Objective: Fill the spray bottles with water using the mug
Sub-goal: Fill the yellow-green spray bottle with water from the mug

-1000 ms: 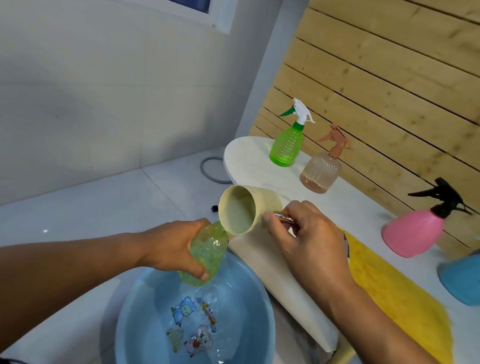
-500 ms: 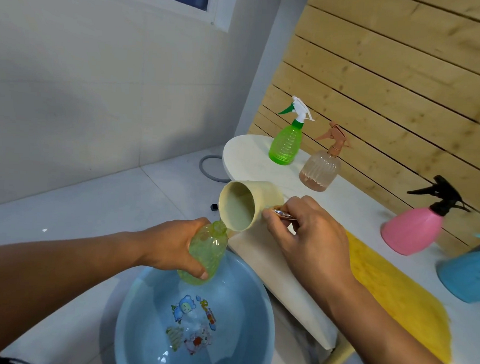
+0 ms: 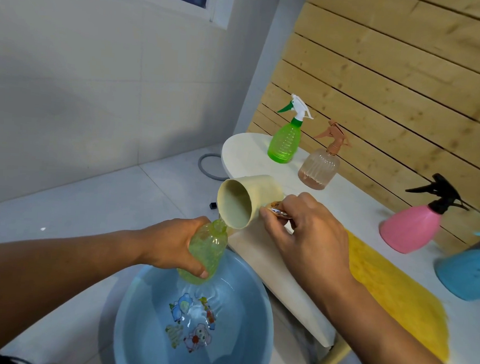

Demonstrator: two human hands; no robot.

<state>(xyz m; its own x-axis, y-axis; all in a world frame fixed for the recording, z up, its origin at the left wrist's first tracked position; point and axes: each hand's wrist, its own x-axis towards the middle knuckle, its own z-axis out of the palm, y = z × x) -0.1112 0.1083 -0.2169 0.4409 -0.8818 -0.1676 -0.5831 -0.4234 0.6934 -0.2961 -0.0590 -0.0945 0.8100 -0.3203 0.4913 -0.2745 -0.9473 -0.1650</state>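
Water is being tipped from a cream-coloured plastic mug (image 3: 243, 200) into the open neck of a translucent green plastic bottle (image 3: 206, 253) with no spray head on it. The bottle is gripped round its body by the left hand (image 3: 174, 242), fingers and thumb curled about it, and is held tilted above a round blue plastic basin (image 3: 241, 346) of water with cartoon figures printed on its bottom. The mug is held on its side by the right hand (image 3: 308, 232), its shiny metal handle pinched between thumb and fingers, its lower rim just at the bottle's mouth. The two hands are kept close together, each clamped on its own thing.

On the white counter (image 3: 352, 199) beside the wooden slat wall, four more bottles are seen: a bright green ribbed spray bottle with a white and green trigger (image 3: 285, 141), a clear ribbed spray bottle with a peach trigger (image 3: 319, 166) just beside it, a pink rounded spray bottle with a black trigger (image 3: 410, 229) further right, and a blue rounded bottle (image 3: 467, 273) cut off by the edge. A yellow fuzzy mat (image 3: 394, 295) is laid along the counter.
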